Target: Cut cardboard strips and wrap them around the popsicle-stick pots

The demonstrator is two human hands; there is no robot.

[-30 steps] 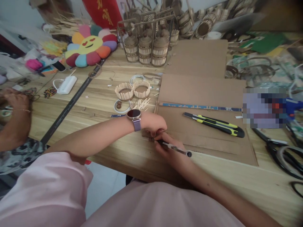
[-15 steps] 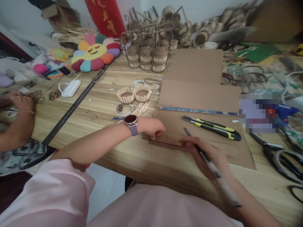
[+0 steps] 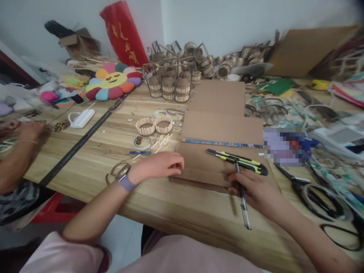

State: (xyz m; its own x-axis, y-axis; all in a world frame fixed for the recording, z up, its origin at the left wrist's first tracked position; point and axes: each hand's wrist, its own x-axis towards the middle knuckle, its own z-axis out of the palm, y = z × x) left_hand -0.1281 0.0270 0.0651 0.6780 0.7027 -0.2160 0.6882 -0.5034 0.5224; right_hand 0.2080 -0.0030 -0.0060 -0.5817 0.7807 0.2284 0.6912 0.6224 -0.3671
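- Left hand [image 3: 160, 165]: fingers curled inward, by the left edge of the cardboard sheet [image 3: 197, 161]; cannot tell if they hold anything
- Right hand [image 3: 254, 187]: thumb and fingers pinching a clear-barrelled pen [image 3: 241, 191]
- Snap-off utility knife [image 3: 248, 162]: on the cardboard sheet, just beyond the right hand
- Two stick-walled rings [image 3: 146, 130]: side by side beyond the left hand

flower cushion [image 3: 113, 81] | red bag [image 3: 123, 32] behind it | red stool [image 3: 55, 213]
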